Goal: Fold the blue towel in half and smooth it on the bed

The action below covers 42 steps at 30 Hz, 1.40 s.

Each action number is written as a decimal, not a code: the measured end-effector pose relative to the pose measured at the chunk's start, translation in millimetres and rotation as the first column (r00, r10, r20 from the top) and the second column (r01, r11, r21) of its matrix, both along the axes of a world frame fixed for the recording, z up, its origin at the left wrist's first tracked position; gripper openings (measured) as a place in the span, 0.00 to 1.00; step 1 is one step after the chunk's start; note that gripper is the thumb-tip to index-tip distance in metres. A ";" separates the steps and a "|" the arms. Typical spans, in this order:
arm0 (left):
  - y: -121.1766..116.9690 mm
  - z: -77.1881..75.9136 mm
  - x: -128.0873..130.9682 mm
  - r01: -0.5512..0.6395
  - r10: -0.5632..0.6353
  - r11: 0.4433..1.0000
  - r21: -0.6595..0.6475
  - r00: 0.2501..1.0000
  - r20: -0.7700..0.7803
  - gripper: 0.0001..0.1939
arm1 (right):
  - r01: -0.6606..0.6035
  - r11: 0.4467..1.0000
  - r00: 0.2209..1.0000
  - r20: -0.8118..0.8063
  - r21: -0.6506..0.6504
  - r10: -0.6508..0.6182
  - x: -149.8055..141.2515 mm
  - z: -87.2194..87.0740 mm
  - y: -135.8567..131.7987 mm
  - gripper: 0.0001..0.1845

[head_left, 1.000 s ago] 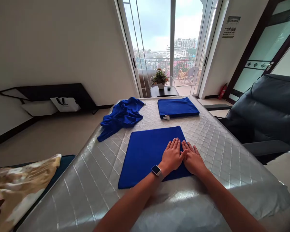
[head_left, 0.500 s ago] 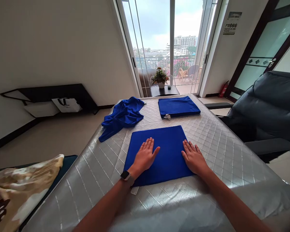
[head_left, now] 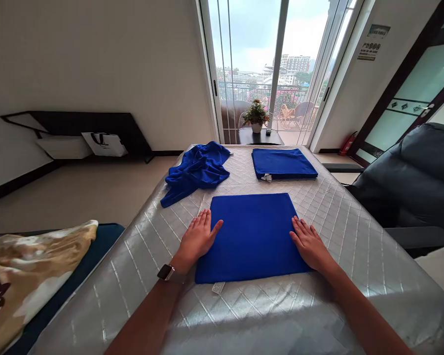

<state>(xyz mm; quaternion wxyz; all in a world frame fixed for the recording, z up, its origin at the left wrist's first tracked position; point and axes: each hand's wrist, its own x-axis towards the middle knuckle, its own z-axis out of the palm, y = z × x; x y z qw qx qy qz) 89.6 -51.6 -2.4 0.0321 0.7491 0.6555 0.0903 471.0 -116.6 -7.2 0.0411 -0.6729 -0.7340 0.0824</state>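
Note:
A flat folded blue cloth (head_left: 253, 239) lies in front of me on the quilted silver mattress (head_left: 355, 251), a white label (head_left: 218, 288) poking out from its near edge. My left hand (head_left: 198, 239) rests at the cloth's left edge, fingers stretched out and thumb over the fabric. At the right edge my right hand (head_left: 311, 242) lies flat, its fingers extended and partly on the cloth. Farther back sits a second folded blue cloth (head_left: 284, 162) with white tags. A crumpled blue cloth (head_left: 198, 172) is heaped at the back left.
A black armchair (head_left: 422, 182) stands along the right side. To the left, a patterned blanket (head_left: 40, 266) lies on a dark green surface. Beyond the mattress, a small black table (head_left: 261, 138) bears a potted plant (head_left: 256, 116) before the sliding glass door.
My left hand has slid left from the cloth's middle to its left edge. My right hand stays at the right edge. The view has shifted slightly left.

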 end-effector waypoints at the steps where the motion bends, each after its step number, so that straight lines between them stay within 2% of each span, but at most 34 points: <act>1: -0.6 -0.2 0.6 0.001 -0.001 1.000 -0.003 1.000 -0.004 0.48 | -0.007 1.000 1.000 0.005 0.005 0.007 0.7 -1.1 -0.2 0.34; 5: 0.0 -5.7 0.0 0.005 -0.005 1.000 0.014 1.000 -0.010 0.50 | -0.005 0.999 1.000 0.026 -0.036 0.006 1.3 2.4 -0.3 0.36; 8: 1.7 -10.3 -0.7 -0.002 0.002 0.999 0.039 1.000 0.007 0.49 | 0.021 0.995 0.999 0.051 -0.102 -0.016 0.3 17.2 5.9 0.37; 12: 2.6 -11.6 -1.1 -0.005 0.005 0.999 0.041 1.000 0.011 0.48 | 0.020 0.994 0.997 0.083 -0.104 -0.011 -4.0 43.7 31.2 0.37; 15: 2.5 -10.8 -1.9 0.002 -0.002 0.999 0.036 1.000 -0.001 0.49 | 0.009 0.997 0.997 0.072 -0.073 -0.003 -10.3 51.4 57.4 0.36; 19: 2.1 -10.7 -3.2 -0.005 0.005 0.999 0.036 1.000 0.003 0.48 | 0.050 0.998 0.998 0.046 -0.028 -0.048 -18.9 33.3 82.0 0.36; 24: 3.8 -13.3 -5.2 -0.014 0.014 1.000 0.023 1.000 0.004 0.47 | 0.097 0.995 0.995 0.027 -0.024 -0.096 -21.1 4.2 89.7 0.36; 30: 13.5 -17.7 -14.9 -0.060 0.059 0.997 0.039 0.998 0.033 0.46 | 0.072 0.997 0.997 0.007 -0.037 -0.071 -17.2 5.9 91.4 0.36; 34: 17.4 -11.0 -15.3 -0.057 0.050 0.994 0.092 0.996 0.077 0.44 | 0.038 0.999 0.999 -0.019 -0.030 -0.038 -11.9 9.4 92.8 0.36; 36: 16.8 -4.1 -4.5 -0.010 0.000 0.993 0.117 0.996 0.086 0.43 | 0.022 1.000 0.999 -0.030 -0.018 -0.022 -9.7 9.3 93.5 0.36; 38: 14.9 4.3 17.2 0.086 -0.096 0.989 0.121 0.993 0.076 0.41 | 0.015 1.000 0.999 -0.043 -0.012 -0.015 -8.9 8.8 94.2 0.36; 42: 11.6 20.4 91.2 0.350 -0.354 0.931 0.107 0.935 0.014 0.38 | 0.020 1.000 0.997 -0.071 -0.016 -0.021 -9.7 8.2 94.8 0.36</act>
